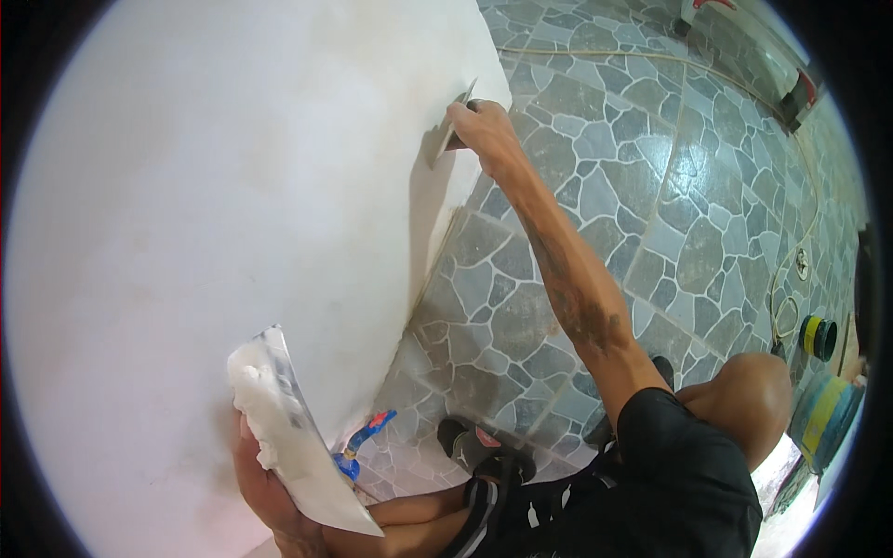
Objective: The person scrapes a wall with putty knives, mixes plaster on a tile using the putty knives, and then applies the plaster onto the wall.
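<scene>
Far out along the white wall (279, 186), my right hand (484, 135) is closed round the dark handle of a plastering trowel (454, 128). Seen nearly edge-on, its thin blade lies at the wall near its right edge and casts a shadow. My left hand (265, 479), low at the left, holds up a wide, slightly curved metal plastering blade (316, 474). A thick lump of white plaster (256, 400) is heaped along its left side. The fingers of this hand are partly hidden behind the blade.
A blue tap (358, 446) with a red mark juts out low by the wall, close to the blade. Grey stone-patterned tiles (549, 288) cover the floor. A thin hose (651, 58) runs across it. Dark containers with yellow bands (823, 418) stand at the right, beside my bent knee (753, 395).
</scene>
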`<state>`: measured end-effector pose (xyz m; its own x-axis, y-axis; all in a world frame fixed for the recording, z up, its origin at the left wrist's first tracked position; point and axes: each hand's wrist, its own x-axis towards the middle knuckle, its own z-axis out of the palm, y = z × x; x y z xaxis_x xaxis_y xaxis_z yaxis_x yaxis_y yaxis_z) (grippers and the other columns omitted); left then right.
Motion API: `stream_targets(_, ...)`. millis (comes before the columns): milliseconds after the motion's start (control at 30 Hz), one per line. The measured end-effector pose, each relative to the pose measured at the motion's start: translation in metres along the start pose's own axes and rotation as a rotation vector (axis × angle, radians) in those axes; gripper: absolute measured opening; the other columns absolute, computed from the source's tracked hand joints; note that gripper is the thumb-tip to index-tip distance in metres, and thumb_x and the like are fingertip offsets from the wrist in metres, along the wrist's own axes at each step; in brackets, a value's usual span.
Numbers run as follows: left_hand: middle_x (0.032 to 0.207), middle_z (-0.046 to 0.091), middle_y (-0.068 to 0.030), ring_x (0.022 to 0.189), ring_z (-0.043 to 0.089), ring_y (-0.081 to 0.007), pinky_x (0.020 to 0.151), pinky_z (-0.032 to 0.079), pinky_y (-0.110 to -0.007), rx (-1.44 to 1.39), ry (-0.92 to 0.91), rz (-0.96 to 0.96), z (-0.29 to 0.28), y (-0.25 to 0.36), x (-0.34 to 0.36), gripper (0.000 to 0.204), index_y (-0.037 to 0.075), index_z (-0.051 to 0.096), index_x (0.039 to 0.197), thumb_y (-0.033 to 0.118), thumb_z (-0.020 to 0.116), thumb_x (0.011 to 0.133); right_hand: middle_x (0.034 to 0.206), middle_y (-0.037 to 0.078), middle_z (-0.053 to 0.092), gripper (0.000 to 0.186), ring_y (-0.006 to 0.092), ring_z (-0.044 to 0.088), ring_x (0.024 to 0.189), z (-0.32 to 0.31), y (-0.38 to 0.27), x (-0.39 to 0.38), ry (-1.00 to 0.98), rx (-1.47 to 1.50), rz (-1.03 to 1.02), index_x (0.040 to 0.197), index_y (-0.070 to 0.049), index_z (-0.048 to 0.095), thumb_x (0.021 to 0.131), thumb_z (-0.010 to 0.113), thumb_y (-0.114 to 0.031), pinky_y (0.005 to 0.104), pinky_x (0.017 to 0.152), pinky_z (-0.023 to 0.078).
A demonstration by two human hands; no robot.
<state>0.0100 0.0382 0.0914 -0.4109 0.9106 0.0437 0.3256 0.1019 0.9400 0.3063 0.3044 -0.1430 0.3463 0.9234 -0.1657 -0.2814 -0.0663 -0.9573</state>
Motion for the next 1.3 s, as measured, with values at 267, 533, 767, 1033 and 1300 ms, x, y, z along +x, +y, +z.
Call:
stream_targets(267, 0.1, 0.059, -0.003, 0.082, 0.059, -0.0105, 0.068, 0.049, -0.026, -0.253, -0.197, -0.287, 0.052, 0.029, 0.003, 0.039, 0.004, 0.047, 0.133, 0.026, 0.039, 0.101, 0.091, 0.01, 0.065, 0.024, 0.0186, 0.064, 0.079, -0.026, -0.082, -0.046, -0.212, 0.314, -0.087, 0.098, 0.01, 0.061, 0.086, 0.058, -0.01, 0.0313, 0.073, 0.053)
stream_targets(533, 0.112, 0.055, -0.0018, 0.097, 0.055, -0.0111, 0.079, 0.047, -0.026, -0.25, -0.291, -0.372, 0.064, 0.039, 0.007, 0.043, 0.005, 0.044, 0.136, 0.028, 0.035, 0.101, 0.093, 0.007, 0.064, 0.024, 0.0172, 0.06, 0.084, -0.037, -0.156, -0.057, -0.135, -0.366, -0.817, 0.109, -0.005, 0.065, 0.088, 0.054, -0.006, 0.031, 0.078, 0.048)
stream_targets(767, 0.112, 0.055, -0.002, 0.1, 0.054, -0.0094, 0.083, 0.046, -0.025, -0.258, -0.436, -0.362, 0.072, 0.039, 0.016, 0.045, 0.003, 0.043, 0.137, 0.029, 0.033, 0.102, 0.134, 0.005, 0.054, 0.06, 0.0258, 0.052, 0.122, -0.002, -0.185, -0.029, -0.098, -0.813, -1.609, 0.13, -0.014, 0.059, 0.074, 0.061, 0.008, 0.0389, 0.105, 0.045)
stream_targets(1033, 0.112, 0.056, -0.0049, 0.099, 0.055, -0.0098, 0.081, 0.046, -0.025, -0.068, -0.4, -0.222, 0.056, 0.028, 0.017, 0.047, -0.001, 0.043, 0.137, 0.029, 0.034, 0.102, 0.134, 0.008, 0.051, 0.059, 0.0283, 0.048, 0.125, 0.016, -0.113, 0.003, -0.014, -0.812, -1.656, 0.13, -0.013, 0.058, 0.075, 0.057, 0.007, 0.0439, 0.107, 0.04)
stream_targets(1300, 0.126, 0.055, -0.0087, 0.107, 0.057, -0.0144, 0.09, 0.048, -0.029, -0.283, -0.416, -0.334, 0.069, 0.027, 0.021, 0.049, 0.001, 0.039, 0.143, 0.027, 0.039, 0.101, 0.143, 0.012, 0.041, 0.066, 0.0295, 0.04, 0.134, 0.003, 0.01, -0.01, -0.081, -0.72, -1.433, 0.135, -0.011, 0.053, 0.071, 0.058, 0.005, 0.0509, 0.114, 0.031)
